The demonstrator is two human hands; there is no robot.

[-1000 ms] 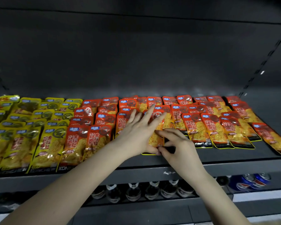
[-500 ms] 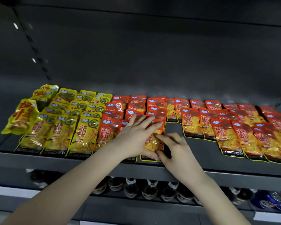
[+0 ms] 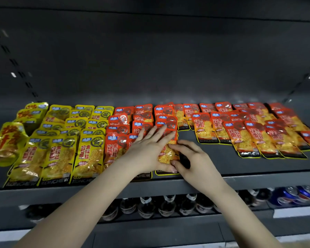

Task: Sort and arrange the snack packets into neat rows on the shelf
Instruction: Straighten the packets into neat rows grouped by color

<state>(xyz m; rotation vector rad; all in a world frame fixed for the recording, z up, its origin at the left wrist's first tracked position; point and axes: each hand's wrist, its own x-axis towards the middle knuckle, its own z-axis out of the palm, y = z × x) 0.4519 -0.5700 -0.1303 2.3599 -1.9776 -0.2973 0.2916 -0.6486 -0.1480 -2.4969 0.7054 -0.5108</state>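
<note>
While my left grip (image 3: 147, 149) lies flat with straight, spread fingers on the middle rows of red packets (image 3: 143, 120), my right grip (image 3: 195, 158) curls forefinger and thumb round the right side of the front red packet (image 3: 166, 154). That packet lies at the middle of the shelf (image 3: 240, 181), its foot at the front edge. Yellow packets (image 3: 61, 149) fill the left end; a looser red group (image 3: 249, 138) covers the right end, with bare shelf between. Bottles (image 3: 147, 206) stand on the level below.
</note>
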